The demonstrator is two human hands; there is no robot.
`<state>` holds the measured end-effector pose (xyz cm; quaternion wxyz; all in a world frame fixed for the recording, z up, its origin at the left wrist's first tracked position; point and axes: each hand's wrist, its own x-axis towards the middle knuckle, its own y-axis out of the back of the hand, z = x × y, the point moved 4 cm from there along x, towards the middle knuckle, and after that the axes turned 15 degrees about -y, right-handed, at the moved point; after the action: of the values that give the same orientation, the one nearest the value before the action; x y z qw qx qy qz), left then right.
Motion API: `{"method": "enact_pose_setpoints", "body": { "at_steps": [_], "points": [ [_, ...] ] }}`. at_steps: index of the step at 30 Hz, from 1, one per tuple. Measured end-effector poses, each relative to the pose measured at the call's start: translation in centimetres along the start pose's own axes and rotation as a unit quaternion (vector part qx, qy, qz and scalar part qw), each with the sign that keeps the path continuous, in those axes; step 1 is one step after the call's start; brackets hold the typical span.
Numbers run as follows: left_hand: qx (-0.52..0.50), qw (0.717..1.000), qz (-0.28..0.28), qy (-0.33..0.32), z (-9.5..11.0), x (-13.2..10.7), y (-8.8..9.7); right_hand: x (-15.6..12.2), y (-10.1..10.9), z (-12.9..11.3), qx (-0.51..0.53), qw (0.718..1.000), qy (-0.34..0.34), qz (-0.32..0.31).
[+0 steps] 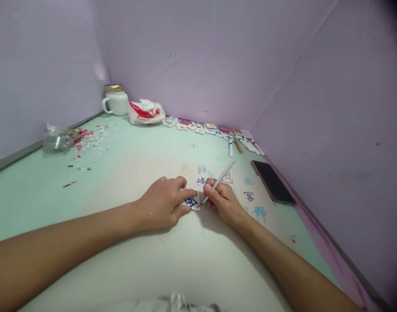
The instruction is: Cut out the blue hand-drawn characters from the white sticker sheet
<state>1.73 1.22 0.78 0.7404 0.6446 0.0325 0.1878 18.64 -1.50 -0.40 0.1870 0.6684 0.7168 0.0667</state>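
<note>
My left hand point(164, 203) presses a small white tile point(196, 200) to the table, its thumb on the near edge and a finger on the far edge. A dark blue character is partly visible on the tile, and the fingers cover its left side. Pinched in my right hand point(220, 197) is a slim, silver-white pen-shaped tool point(222, 175). It tilts up to the right, and its lower tip meets the tile's right edge. Whether that tip is a blade or a nib is too small to tell.
Colourful characters point(248, 196) mark the table around my right hand. A phone point(273, 182) lies at right. Lettered tiles point(209, 131) and markers point(230, 148) line the back, beside a tissue pack point(147, 113) and white mug point(117, 103). Shavings point(94, 138) lie near a clear plastic bag point(57, 138).
</note>
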Motion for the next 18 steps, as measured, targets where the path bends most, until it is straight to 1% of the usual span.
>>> {"method": "enact_pose_setpoints", "body": {
  "at_steps": [5,8,12,18],
  "points": [
    [-0.004,1.0,-0.004,-0.006,0.2,0.08,0.11,-0.01,0.04,-0.04,0.028,0.999,-0.011,-0.014],
    [-0.006,1.0,-0.007,0.004,0.02,0.11,0.08,-0.3,0.15,-0.07,0.04,0.999,-0.023,-0.016],
    [-0.005,0.999,-0.008,0.033,-0.5,0.07,0.03,-0.59,0.32,-0.16,0.052,0.998,-0.026,-0.004],
    [-0.023,0.999,-0.007,0.039,-0.5,0.08,0.19,-0.52,0.27,-0.5,0.053,0.998,-0.018,0.022]
  ]
}}
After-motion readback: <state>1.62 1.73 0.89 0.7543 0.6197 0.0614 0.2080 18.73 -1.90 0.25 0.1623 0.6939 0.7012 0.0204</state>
